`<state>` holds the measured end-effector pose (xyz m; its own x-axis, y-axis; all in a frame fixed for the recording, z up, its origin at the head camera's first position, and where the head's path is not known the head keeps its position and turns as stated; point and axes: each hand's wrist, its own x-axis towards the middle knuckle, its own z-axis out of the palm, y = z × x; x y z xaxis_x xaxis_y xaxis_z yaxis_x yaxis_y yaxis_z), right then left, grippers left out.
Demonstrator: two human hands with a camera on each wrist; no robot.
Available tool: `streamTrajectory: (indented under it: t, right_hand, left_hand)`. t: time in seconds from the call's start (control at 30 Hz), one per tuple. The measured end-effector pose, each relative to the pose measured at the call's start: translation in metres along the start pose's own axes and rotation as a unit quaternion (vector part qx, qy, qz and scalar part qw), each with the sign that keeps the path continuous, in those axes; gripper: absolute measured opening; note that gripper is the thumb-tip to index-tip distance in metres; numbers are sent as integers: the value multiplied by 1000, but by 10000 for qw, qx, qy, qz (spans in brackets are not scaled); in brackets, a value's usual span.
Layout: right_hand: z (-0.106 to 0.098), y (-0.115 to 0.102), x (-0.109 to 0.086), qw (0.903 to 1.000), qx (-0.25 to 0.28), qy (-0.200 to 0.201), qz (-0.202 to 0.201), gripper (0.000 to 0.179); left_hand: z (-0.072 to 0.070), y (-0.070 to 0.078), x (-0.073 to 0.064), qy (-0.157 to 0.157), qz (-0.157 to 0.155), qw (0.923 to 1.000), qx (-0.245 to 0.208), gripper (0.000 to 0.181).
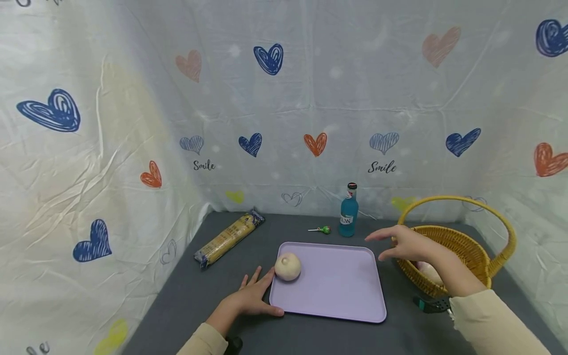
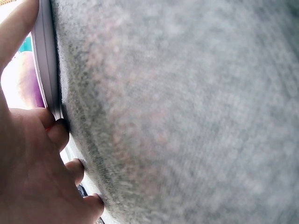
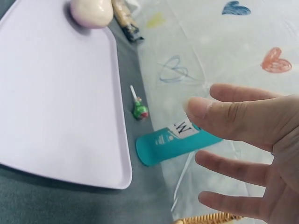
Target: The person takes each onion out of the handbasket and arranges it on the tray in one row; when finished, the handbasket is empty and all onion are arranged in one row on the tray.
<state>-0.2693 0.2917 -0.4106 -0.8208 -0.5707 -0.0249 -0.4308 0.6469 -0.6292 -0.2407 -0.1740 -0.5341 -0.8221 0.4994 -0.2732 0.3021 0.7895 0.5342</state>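
Note:
My left hand [image 1: 250, 298] touches the near-left corner of a lilac tray [image 1: 337, 291], its thumb at the front edge and its spread fingers along the left side. In the left wrist view, the thumb and fingertips meet the tray's rim [image 2: 46, 60]. A pale, round onion-like bulb [image 1: 287, 266] sits at the tray's left side, beside those fingers. My right hand [image 1: 410, 242] hangs in the air with fingers apart and nothing in them, between the tray and a wicker basket [image 1: 481, 259]. A pinkish-white item [image 1: 429, 272] lies in the basket, partly hidden by my arm.
Behind the tray stands a blue bottle [image 1: 348, 214] with a dark cap. A green lollipop [image 1: 325, 230] lies left of it. At the back left is a yellow pack of noodles [image 1: 228, 238]. A heart-printed cloth [image 1: 293, 113] hangs behind the grey table [image 1: 257, 335].

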Motion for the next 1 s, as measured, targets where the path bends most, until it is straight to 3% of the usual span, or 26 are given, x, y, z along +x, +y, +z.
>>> streamTrajectory:
  t: [0.33, 0.47, 0.73, 1.0]
  right_hand:
    - [-8, 7, -15, 9992, 194, -29, 337, 47]
    - [-13, 13, -21, 9993, 244, -86, 252, 47]
    - [-23, 22, -34, 9991, -359, 147, 174, 46]
    - [-29, 29, -45, 9986, -455, 227, 123, 44]
  left_hand:
    - [-3, 5, -3, -76, -176, 9997, 123, 125]
    - [-2, 4, -1, -78, -202, 9995, 234, 122]
    - [0, 5, -1, -45, -198, 9995, 224, 122]
    - [-1, 3, 1, -39, -159, 9997, 205, 122]
